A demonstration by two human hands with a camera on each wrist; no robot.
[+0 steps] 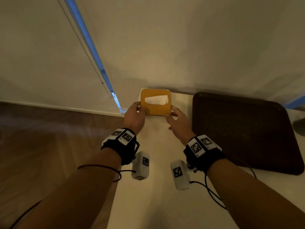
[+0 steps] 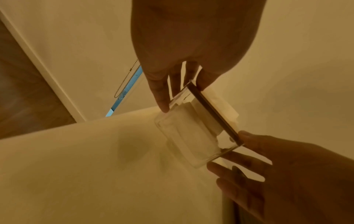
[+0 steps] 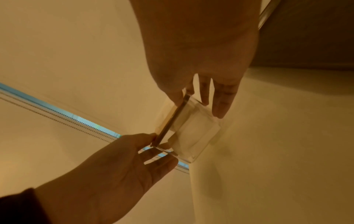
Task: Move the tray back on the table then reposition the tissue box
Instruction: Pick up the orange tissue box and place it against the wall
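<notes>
The tissue box (image 1: 156, 109) has an orange lid, a clear body and a white tissue showing in its slot. It sits at the table's far left corner, close to the wall. My left hand (image 1: 135, 113) pinches its near left corner, thumb on the lid and fingers down the side. My right hand (image 1: 176, 118) grips the near right corner the same way. Both wrist views show the clear box (image 2: 189, 133) (image 3: 195, 136) between the two hands. The dark brown tray (image 1: 239, 133) lies flat on the table, just right of my right hand.
The white table (image 1: 156, 187) runs from me to the wall. Its left edge drops to a wooden floor (image 1: 49, 146). A roller blind with a bead chain (image 1: 99, 75) hangs at the left. A grey object (image 1: 299, 126) shows at the right edge.
</notes>
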